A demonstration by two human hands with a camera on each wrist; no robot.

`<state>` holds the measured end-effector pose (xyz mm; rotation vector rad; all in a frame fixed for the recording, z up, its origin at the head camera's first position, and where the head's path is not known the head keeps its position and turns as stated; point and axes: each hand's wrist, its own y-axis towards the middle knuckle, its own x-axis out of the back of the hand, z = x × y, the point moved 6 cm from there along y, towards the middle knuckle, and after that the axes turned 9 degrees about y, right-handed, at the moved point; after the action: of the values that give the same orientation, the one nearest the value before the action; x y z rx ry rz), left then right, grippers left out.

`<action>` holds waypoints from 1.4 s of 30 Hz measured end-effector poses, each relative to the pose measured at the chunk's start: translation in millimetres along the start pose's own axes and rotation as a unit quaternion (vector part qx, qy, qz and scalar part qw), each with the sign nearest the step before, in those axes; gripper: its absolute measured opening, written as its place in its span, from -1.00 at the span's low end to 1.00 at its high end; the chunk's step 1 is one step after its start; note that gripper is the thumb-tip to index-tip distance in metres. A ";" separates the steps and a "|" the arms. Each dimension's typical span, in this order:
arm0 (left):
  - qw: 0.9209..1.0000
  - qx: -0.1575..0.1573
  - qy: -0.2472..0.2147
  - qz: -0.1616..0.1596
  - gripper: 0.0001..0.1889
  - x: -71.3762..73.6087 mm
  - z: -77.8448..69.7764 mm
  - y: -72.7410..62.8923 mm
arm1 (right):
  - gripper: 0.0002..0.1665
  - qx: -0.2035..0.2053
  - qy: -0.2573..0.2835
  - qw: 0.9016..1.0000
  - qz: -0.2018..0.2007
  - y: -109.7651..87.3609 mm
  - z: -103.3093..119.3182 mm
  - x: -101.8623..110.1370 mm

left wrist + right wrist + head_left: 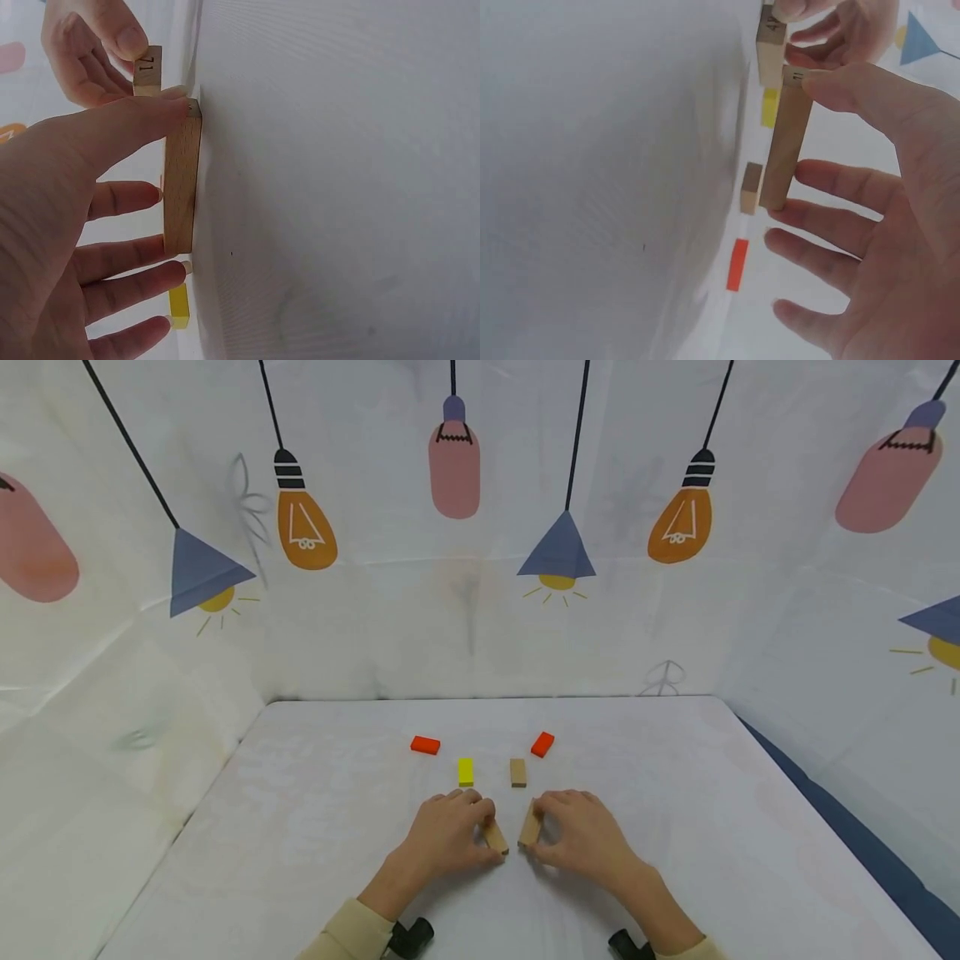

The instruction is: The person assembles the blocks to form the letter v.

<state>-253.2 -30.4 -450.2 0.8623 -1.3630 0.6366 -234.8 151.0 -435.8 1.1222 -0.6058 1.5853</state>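
My left hand (448, 833) pinches a plain wooden block (495, 837) lengthwise between thumb and fingers, close over the white table. In the left wrist view the thumb presses one end of this wooden block (181, 172) while fingertips meet its far end. A second plain wooden block (530, 827) is pinched the same way by my right hand (588, 835). Dark printed marks show on the near end of that second block (787, 142) in the right wrist view. The two held blocks stand a small gap apart, their near ends angled toward each other.
Just beyond the hands lie a yellow block (466, 772) and another plain wooden block (518, 772). Farther back are a red block (425, 745) on the left and a second red block (542, 744) on the right. A lamp-patterned sheet (375, 627) hangs behind the table (315, 777).
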 end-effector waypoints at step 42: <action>1.000 0.004 0.004 -0.022 -0.56 3.0 -0.9 -4.2 | -0.48 -0.009 -0.063 0.997 0.041 2.7 14.6 -17.0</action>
<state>-248.9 -32.3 -447.8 0.8934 -1.3321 0.6118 -232.0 130.2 -444.1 1.2030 -0.7568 1.5845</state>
